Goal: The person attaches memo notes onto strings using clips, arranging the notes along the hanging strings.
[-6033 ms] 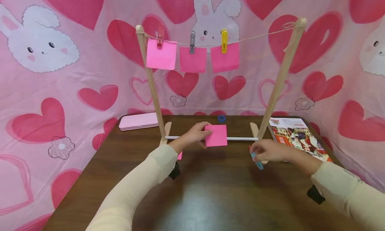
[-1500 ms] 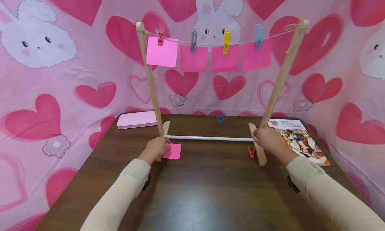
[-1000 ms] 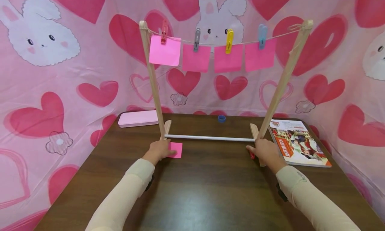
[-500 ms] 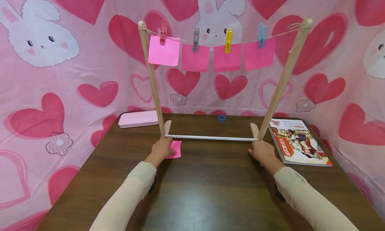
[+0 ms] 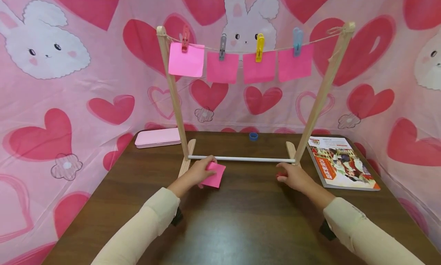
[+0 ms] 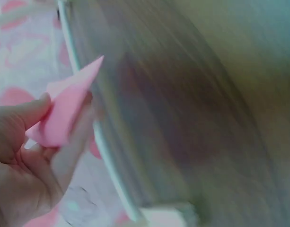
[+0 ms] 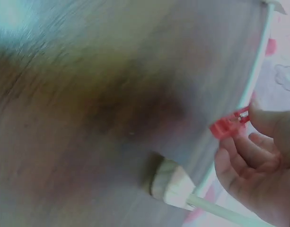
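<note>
My left hand (image 5: 200,172) pinches a pink sticky note (image 5: 216,174) between thumb and fingers, above the table just right of the frame's left foot. In the left wrist view the note (image 6: 64,111) looks bent. On the other side, my right hand (image 5: 293,176) holds a red clothespin (image 7: 229,124) by thumb and fingertips; the head view shows little of it. Above both hands, a string between two wooden posts bears several pink notes, clipped by a red clothespin (image 5: 185,38), a grey one (image 5: 222,46), a yellow clothespin (image 5: 260,48) and a light blue one (image 5: 297,42).
A white rod (image 5: 241,159) joins the posts low down, behind my hands. At the table's back left lies a pink case (image 5: 157,138). A blue ring (image 5: 253,136) sits at the back, and a book (image 5: 342,162) lies to the right.
A fourth note, with the light blue clothespin, now hangs on the string. My left hand has lifted the pink note from the table; my right hand has picked up the red clothespin and moved left.
</note>
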`<state>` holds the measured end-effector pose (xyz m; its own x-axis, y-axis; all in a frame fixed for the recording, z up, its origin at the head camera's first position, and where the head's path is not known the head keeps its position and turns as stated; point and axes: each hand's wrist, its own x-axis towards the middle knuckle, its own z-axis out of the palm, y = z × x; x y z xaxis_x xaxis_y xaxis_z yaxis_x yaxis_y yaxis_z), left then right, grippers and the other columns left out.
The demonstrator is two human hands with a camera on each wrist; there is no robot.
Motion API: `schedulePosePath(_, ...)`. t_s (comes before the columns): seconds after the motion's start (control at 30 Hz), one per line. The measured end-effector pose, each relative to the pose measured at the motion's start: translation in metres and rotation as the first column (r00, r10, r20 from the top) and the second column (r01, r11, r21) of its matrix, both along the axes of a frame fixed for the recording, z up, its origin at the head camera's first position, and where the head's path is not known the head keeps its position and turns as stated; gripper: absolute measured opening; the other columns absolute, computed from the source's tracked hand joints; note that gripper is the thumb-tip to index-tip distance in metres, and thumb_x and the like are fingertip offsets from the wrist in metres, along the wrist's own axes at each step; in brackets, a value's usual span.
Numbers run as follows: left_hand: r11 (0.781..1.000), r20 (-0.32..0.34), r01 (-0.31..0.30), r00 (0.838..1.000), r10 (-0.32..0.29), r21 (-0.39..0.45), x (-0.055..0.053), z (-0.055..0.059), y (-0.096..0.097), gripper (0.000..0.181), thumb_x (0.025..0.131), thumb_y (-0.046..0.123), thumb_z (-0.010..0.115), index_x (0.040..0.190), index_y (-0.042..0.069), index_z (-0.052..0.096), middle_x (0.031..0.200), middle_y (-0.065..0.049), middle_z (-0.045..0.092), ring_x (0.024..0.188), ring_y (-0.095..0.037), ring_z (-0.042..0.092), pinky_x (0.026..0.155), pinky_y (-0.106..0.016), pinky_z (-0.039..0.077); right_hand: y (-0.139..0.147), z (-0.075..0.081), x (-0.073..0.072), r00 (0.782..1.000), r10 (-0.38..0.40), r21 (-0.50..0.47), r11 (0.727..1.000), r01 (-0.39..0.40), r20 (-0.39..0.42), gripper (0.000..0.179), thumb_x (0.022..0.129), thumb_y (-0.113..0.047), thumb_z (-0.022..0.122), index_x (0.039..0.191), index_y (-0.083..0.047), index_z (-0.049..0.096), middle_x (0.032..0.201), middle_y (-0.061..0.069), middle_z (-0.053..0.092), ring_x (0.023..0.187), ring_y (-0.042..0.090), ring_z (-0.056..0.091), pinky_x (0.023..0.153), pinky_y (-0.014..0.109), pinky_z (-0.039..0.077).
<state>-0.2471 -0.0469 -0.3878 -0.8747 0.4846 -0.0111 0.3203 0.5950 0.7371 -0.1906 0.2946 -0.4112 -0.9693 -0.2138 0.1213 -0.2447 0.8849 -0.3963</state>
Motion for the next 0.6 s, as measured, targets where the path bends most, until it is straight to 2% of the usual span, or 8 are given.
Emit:
schedulePosePath(0.07,1.000,0.009,0.024,1.000,-0.024,0.013,0.008,0.005,0.009,0.024,0.088,0.008,0.062,0.108,0.014,0.049,0.085,-0.012,0.053,0.044,-0.020,0.055,0.033,-0.032,0.046,0.000,0.009,0.005,0.999,0.020,-0.042,0.999,-0.018,0.048,0.041,0.081,-0.009,0.069,0.116,0.008,0.055,0.085,0.013,0.066,0.077,0.023,0.061,0.069,0.041,0.049)
schedulePosePath(0.13,0.997,-0.046,0.072,0.996,-0.071,0.019,0.016,0.010,0.018,0.029,0.089,0.009,0.062,0.113,0.014,0.048,0.080,-0.010,0.054,0.042,-0.016,0.052,0.035,-0.028,0.045,0.000,0.020,0.011,0.994,0.030,-0.069,0.997,-0.024,0.101,0.040,0.083,-0.007,0.067,0.117,0.011,0.054,0.089,0.016,0.066,0.082,0.025,0.061,0.071,0.042,0.050)
schedulePosePath(0.23,0.990,-0.174,0.136,0.976,-0.128,0.034,0.027,0.018,0.031,0.037,0.087,0.006,0.063,0.119,0.013,0.047,0.073,-0.006,0.053,0.050,-0.013,0.049,0.046,-0.026,0.045,0.001,0.035,0.019,0.993,0.038,-0.070,0.997,-0.030,0.115,0.030,0.085,-0.007,0.065,0.110,0.008,0.060,0.092,0.016,0.066,0.085,0.027,0.061,0.073,0.043,0.049)
schedulePosePath(0.33,0.984,-0.236,0.155,0.963,-0.131,0.087,0.033,0.027,0.043,0.041,0.087,0.002,0.061,0.123,0.013,0.046,0.081,-0.007,0.058,0.063,-0.012,0.047,0.056,-0.024,0.042,0.004,0.050,0.024,0.995,0.047,-0.088,0.995,-0.040,0.087,0.026,0.085,-0.006,0.064,0.108,0.006,0.060,0.092,0.015,0.066,0.084,0.028,0.062,0.072,0.043,0.049)
schedulePosePath(0.43,0.968,-0.161,0.124,0.983,-0.089,0.216,0.033,0.040,0.055,0.042,0.086,-0.003,0.057,0.123,0.013,0.046,0.095,-0.011,0.060,0.054,-0.014,0.049,0.046,-0.025,0.044,0.008,0.068,0.026,0.998,0.055,-0.128,0.991,-0.049,0.040,0.028,0.085,-0.003,0.063,0.110,0.007,0.059,0.091,0.016,0.065,0.080,0.026,0.063,0.067,0.040,0.051)
schedulePosePath(0.5,0.948,-0.083,0.069,0.996,-0.045,0.311,0.030,0.049,0.064,0.045,0.084,-0.007,0.055,0.123,0.014,0.045,0.100,-0.012,0.061,0.046,-0.014,0.047,0.039,-0.024,0.043,0.011,0.083,0.026,0.999,0.051,-0.150,0.987,-0.051,-0.002,0.028,0.086,-0.002,0.062,0.112,0.008,0.058,0.092,0.016,0.065,0.080,0.026,0.063,0.067,0.039,0.051)
schedulePosePath(0.6,0.899,0.025,-0.029,0.999,0.020,0.437,0.025,0.066,0.081,0.053,0.081,-0.009,0.056,0.125,0.016,0.042,0.096,-0.012,0.064,0.037,-0.015,0.044,0.033,-0.025,0.041,0.016,0.110,0.028,0.997,0.026,-0.170,0.985,-0.037,-0.071,0.028,0.087,-0.001,0.060,0.114,0.007,0.056,0.094,0.017,0.064,0.082,0.027,0.062,0.068,0.036,0.051)
